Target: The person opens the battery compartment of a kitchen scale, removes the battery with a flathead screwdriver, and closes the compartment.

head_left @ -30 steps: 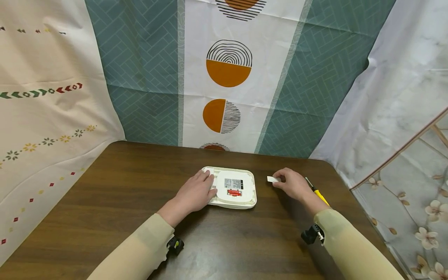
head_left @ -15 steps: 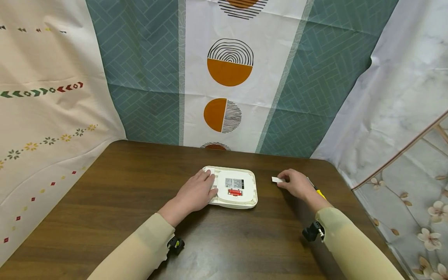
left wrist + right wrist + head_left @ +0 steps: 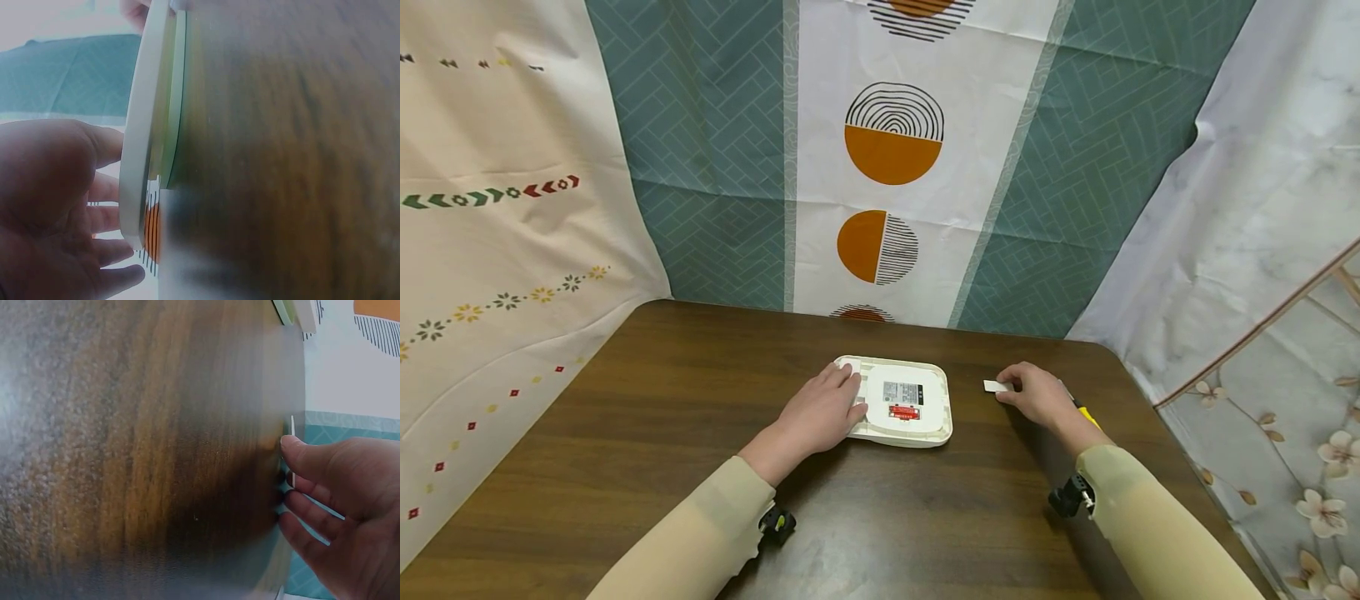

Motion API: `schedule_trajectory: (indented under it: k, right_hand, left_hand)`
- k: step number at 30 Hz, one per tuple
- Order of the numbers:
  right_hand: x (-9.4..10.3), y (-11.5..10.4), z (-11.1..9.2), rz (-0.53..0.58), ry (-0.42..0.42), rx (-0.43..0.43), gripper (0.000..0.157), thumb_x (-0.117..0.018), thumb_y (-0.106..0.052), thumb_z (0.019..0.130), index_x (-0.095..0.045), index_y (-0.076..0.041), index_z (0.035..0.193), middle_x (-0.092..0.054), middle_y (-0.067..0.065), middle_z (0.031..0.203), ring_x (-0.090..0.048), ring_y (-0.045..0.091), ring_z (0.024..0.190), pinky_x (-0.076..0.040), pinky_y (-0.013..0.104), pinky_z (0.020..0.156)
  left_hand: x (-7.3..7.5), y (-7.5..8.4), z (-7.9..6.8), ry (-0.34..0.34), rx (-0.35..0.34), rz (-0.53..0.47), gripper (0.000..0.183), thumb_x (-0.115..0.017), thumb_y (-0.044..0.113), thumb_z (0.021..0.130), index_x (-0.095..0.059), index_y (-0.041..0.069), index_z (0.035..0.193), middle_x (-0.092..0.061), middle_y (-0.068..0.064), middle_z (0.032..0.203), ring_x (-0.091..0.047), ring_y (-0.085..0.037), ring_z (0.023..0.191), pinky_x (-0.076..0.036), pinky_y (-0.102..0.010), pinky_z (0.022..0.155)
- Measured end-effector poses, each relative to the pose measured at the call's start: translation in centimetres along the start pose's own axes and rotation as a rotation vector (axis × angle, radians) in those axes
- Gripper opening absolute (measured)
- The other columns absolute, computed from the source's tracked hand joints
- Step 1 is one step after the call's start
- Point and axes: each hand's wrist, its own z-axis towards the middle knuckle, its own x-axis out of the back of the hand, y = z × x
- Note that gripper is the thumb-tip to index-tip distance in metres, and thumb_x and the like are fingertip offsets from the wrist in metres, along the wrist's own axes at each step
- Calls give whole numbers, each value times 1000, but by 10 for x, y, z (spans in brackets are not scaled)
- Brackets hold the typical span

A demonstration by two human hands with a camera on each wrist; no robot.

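A white rounded-rectangular device (image 3: 868, 432) lies with its labelled underside up on the brown table (image 3: 715, 358). Red batteries (image 3: 904, 412) show in its small uncovered compartment, below a grey printed label (image 3: 901, 392). On the device's left end rests my left hand (image 3: 820, 408), its fingers laid out across the surface. To the right of the device, my right hand (image 3: 1033, 396) pinches a small thin white battery cover (image 3: 992, 386) between thumb and fingers. In the right wrist view, the battery cover (image 3: 292, 425) appears edge-on, close to the tabletop.
A screwdriver with a yellow handle (image 3: 1087, 416) lies beyond my right wrist, partly hidden by the arm. Patterned curtains (image 3: 722, 167) hang behind the table and along both sides. Cameras are strapped to both wrists.
My right hand has shifted slightly right with the battery cover, away from the device, then stayed almost still. My left hand and the device keep their places.
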Motion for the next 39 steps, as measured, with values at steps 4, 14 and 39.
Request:
schedule_trajectory:
  k: [4, 14, 39]
  right_hand:
    - [-2, 1, 0, -5, 8, 3, 25, -85, -20, 99, -80, -6, 120, -72, 14, 119, -69, 38, 109, -50, 65, 97]
    - [-4, -1, -4, 18, 10, 32, 41, -83, -18, 101, -73, 1, 136, -71, 22, 131, -68, 44, 121, -54, 62, 101]
    - [4, -9, -55, -170, 218, 169, 54, -84, -20, 100, -66, 4, 145, -67, 28, 143, -58, 52, 137, -45, 67, 115]
  left_hand:
    - [1, 1, 0, 1, 0, -5, 60, -61, 34, 115, -53, -6, 159, -43, -26, 170, -33, -45, 162, -31, -55, 131]
    - [-1, 0, 0, -11, 6, -4, 61, -60, 35, 116, -52, -5, 161, -42, -25, 171, -32, -44, 162, -30, -55, 131]
    - [1, -1, 0, -13, 7, -8, 61, -59, 36, 116, -51, -4, 161, -41, -25, 171, -31, -44, 163, -30, -54, 132]
